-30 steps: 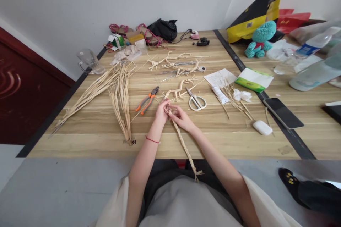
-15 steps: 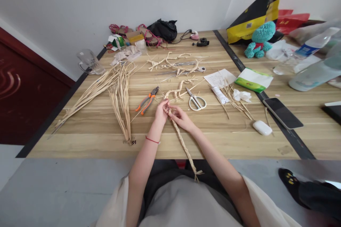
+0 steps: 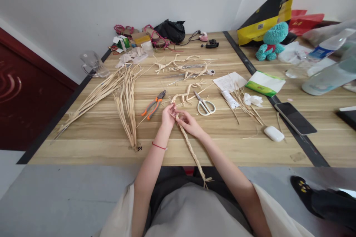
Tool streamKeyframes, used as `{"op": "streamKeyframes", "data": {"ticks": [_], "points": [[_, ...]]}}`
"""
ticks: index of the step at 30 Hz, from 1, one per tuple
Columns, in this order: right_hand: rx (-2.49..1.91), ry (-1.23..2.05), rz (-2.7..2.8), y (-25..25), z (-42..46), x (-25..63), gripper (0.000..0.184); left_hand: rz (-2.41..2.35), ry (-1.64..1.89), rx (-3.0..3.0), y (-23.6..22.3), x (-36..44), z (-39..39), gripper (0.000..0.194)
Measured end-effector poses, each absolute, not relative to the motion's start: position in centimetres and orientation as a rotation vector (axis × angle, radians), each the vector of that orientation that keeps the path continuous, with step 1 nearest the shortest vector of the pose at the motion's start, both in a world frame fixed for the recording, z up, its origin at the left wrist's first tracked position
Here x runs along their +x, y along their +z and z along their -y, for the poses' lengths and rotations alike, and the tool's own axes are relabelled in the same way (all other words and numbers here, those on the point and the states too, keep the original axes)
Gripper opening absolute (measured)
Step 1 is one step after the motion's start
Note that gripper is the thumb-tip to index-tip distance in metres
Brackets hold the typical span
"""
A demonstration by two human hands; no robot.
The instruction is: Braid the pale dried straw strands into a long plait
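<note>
My left hand [image 3: 168,115] is closed around the upper part of a braided straw figure [image 3: 191,151], near the table's front half. On its other side my right hand [image 3: 190,123] pinches the same piece, fingers bent and thumb pressed in. The long braided end slants down toward my lap, past the table edge, and finishes in loose frayed tips. A bent, wrapped section [image 3: 185,96] sticks out beyond my fingertips. Pliers [image 3: 154,104] with orange and grey handles lie left of my hands; white-handled scissors [image 3: 205,105] lie to the right. My fingers hide the exact gripping spot.
Straw bundles [image 3: 129,96] spread at left beside a glass mug [image 3: 94,64]. Other twisted straw pieces [image 3: 178,61] lie farther back. Rightward are a paper sheet [image 3: 229,81], a white tube [image 3: 229,99], a phone [image 3: 295,117], a white case [image 3: 274,133] and a turquoise crocheted toy [image 3: 271,40].
Almost nothing differs. My fingers have shifted very slightly on the straw piece; everything on the table stays in place.
</note>
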State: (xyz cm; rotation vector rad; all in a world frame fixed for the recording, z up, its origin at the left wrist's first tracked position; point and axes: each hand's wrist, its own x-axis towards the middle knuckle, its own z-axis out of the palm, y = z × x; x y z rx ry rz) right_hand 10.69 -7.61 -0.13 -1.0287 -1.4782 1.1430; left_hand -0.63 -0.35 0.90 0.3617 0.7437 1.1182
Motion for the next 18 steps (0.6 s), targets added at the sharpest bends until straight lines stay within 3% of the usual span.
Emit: {"op": "streamKeyframes", "data": {"ticks": [18], "points": [[-1.054, 1.138, 1.499, 0.08, 7.77, 10.73, 0.043, -0.798, 1.120, 0.403, 1.15, -0.55, 0.51, 0.007]]}}
